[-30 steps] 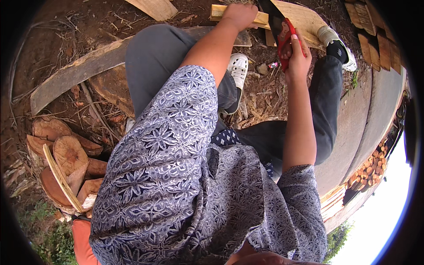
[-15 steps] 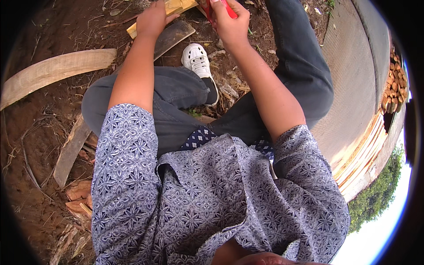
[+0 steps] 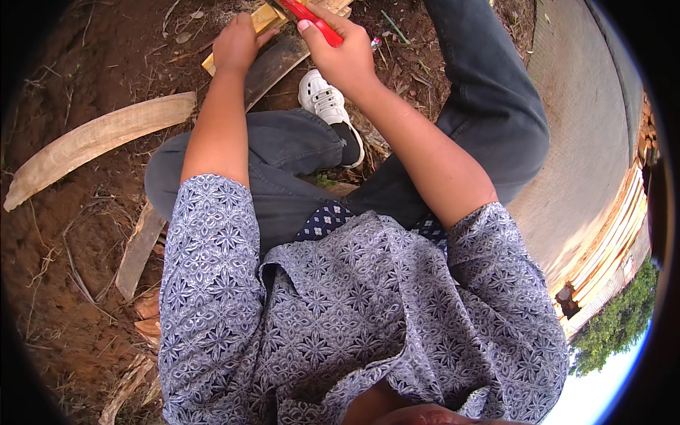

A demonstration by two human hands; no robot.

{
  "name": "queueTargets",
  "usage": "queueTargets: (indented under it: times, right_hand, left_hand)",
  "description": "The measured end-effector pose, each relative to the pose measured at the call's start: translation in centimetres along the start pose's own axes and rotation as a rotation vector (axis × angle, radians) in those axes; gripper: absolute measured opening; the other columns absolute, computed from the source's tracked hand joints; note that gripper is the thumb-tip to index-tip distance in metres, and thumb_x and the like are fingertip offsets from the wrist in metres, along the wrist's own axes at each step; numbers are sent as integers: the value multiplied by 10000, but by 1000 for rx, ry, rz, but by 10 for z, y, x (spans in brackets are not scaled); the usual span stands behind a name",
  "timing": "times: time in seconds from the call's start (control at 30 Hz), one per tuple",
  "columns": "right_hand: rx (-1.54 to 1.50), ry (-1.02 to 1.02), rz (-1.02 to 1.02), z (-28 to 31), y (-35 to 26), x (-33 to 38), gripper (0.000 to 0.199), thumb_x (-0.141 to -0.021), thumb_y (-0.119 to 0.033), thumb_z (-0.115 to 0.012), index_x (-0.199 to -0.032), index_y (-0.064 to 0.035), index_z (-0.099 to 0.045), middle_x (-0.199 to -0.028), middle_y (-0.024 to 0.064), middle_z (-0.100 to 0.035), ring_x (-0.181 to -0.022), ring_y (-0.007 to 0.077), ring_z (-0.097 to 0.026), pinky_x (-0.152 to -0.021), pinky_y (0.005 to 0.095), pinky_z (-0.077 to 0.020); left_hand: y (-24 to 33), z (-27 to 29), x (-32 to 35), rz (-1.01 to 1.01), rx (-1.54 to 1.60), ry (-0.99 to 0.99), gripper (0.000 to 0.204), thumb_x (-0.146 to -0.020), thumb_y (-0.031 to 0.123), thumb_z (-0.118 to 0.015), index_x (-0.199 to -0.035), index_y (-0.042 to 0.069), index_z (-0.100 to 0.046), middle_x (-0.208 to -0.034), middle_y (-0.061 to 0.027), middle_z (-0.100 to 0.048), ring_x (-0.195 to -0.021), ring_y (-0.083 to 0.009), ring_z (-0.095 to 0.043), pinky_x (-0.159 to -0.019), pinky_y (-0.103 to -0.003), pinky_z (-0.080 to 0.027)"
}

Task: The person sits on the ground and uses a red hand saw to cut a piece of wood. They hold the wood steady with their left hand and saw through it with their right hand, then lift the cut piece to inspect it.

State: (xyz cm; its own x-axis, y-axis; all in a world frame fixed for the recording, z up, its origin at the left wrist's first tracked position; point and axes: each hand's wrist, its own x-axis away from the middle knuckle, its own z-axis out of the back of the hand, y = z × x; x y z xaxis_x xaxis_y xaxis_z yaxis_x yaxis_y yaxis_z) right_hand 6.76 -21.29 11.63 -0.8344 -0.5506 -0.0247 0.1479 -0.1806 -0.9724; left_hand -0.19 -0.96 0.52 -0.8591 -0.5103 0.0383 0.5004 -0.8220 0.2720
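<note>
A single wide fisheye view from the person's head looks steeply down along the torso, very close to the patterned shirt [image 3: 354,312] filling the lower half. Both forearms run toward twelve o'clock, where the left hand [image 3: 235,44] and right hand [image 3: 341,53] sit near the rim. Bare soil [image 3: 64,234] lies at nine o'clock; at three o'clock, edges bend strongly.

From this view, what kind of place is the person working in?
Probably an outdoor wood-working spot: bare reddish soil strewn with curved wood offcuts, and trees beyond. The left hand steadies a pale wood piece; the right hand grips a red-handled tool.
</note>
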Motion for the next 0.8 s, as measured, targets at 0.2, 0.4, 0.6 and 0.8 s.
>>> queueTargets:
  times: [0.2, 0.4, 0.6, 0.8]
  right_hand:
    - [117, -57, 26, 2, 1, 12, 470, -942, -290, -685, -1341, -41, -667, -904, 206, -742, -834, 280, -744, -802, 365, -563]
    - [147, -133, -86, 36, -25, 73, 491, -970, -239, -677, -1415, -42, -610, -997, 171, -758, -872, 202, -728, -828, 327, -552]
    - [92, -188, -218, 75, -68, 97, 492, -981, -224, -698, -1418, -16, -607, -1081, 142, -764, -931, 126, -696, -846, 290, -539]
    - [259, -82, 49, -8, 7, 4, 426, -959, -257, -693, -1336, -61, -669, -967, 189, -750, -861, 279, -740, -794, 358, -560]
  left_hand:
    - [0, -4, -3, -30, 21, 3, 614, -880, 590, -730, -1045, 20, -571, -1093, -205, -703, -1019, -420, -692, -819, -525, -560]
    - [3, -13, 3, -34, -27, 37, 618, -877, 605, -722, -1020, 21, -578, -1053, -191, -715, -999, -413, -699, -816, -523, -565]
    - [14, 1, 6, 73, 61, -7, 545, -836, 462, -797, -1077, 16, -598, -1063, -233, -697, -978, -420, -694, -838, -504, -557]
    - [9, -10, 3, -42, 96, 164, 468, -819, 369, -825, -1033, 28, -587, -1012, -252, -696, -959, -448, -681, -829, -534, -541]
